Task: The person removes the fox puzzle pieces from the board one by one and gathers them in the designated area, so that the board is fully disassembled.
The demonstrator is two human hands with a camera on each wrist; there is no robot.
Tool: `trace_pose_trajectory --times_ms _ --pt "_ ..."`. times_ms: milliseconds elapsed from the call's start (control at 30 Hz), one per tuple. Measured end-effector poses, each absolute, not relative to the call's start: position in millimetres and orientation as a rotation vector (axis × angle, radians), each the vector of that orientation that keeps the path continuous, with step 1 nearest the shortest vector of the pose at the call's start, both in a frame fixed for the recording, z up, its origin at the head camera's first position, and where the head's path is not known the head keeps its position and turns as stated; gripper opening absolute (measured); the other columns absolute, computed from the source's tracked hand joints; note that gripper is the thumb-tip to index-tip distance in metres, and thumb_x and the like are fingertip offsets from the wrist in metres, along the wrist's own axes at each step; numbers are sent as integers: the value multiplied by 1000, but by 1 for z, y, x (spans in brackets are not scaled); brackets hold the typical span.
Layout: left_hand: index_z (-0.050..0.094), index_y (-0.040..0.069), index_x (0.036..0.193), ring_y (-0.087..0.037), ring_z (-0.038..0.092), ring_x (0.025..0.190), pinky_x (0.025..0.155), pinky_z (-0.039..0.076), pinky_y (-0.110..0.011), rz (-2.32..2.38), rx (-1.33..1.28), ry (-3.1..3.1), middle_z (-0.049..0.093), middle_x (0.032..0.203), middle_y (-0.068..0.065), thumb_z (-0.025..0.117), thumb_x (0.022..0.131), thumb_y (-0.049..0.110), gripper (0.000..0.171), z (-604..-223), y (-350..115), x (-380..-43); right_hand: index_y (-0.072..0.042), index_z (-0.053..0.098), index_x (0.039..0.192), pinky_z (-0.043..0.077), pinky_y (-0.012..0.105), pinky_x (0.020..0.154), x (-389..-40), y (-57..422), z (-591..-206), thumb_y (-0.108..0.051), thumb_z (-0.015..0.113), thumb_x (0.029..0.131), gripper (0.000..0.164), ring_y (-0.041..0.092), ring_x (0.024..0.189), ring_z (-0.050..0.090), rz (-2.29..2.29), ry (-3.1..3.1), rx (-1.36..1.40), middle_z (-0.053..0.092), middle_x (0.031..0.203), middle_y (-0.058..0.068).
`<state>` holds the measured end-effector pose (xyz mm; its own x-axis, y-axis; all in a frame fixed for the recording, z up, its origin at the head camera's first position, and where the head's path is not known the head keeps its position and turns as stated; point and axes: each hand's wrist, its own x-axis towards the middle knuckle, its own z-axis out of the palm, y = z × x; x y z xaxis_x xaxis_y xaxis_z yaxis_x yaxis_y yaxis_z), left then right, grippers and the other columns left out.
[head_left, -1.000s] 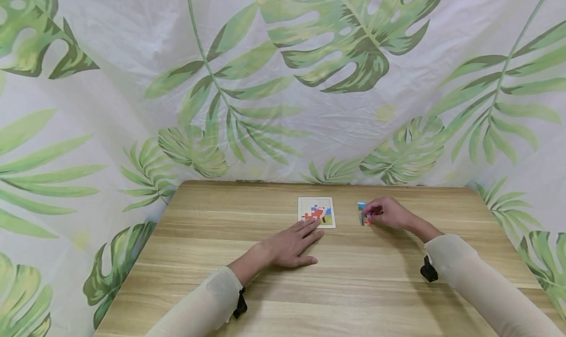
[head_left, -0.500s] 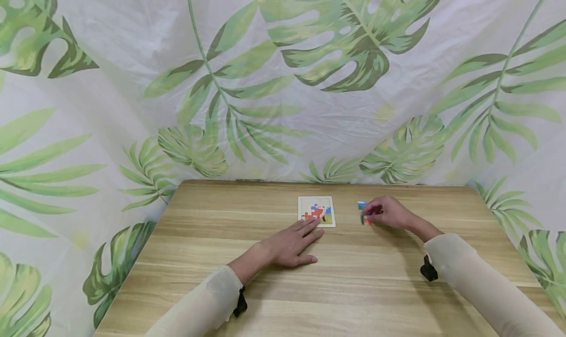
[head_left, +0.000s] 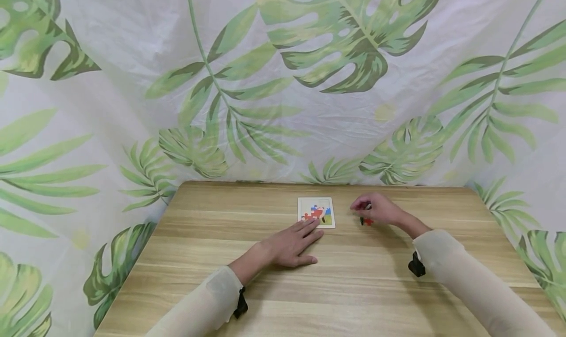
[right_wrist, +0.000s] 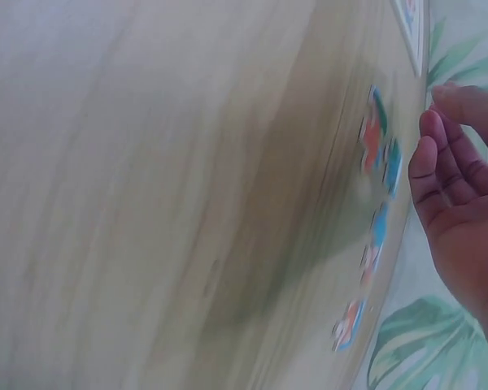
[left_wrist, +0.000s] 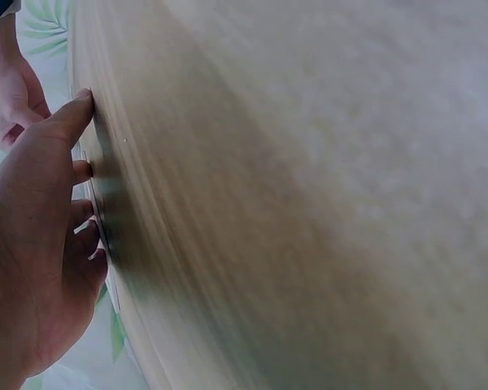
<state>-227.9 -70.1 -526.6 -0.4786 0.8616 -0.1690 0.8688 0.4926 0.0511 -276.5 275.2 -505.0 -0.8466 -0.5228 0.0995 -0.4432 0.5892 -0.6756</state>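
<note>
On the counter (head_left: 345,293), the left hand (head_left: 293,243) splays over a puzzle (head_left: 316,210); any right hand (head_left: 377,209) pinch is unclear. Picking pieces (head_left: 368,222) seems underway, likely needing alignment next.

Puzzle board (head_left: 305,204) partly behind left fingers (head_left: 311,226)

Puzzle's (head_left: 316,210) on tbl (head_left: 353,288), L of loose pcs (right_wrist: 371,145).

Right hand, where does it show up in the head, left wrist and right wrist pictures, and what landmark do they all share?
Head: right hand, right of centre, to the right of the framed jigsaw puzzle.
Left wrist: right hand, upper left, smaller, behind the left hand.
Right wrist: right hand, large, at the right edge.
Shared landmark: wood-grain table.
</note>
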Motion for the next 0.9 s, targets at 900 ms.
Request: trace_pose_trajectory --times_ms 900 --pt "19 13 171 -25 7 165 133 14 -41 -66 1491 2566 7 178 -13 35 110 65 82 -526 -71 -228 7 74 121 61 39 92 -303 205 -504 1 69 98 24 22 100 72 -1109 2554 -884 77 111 18"
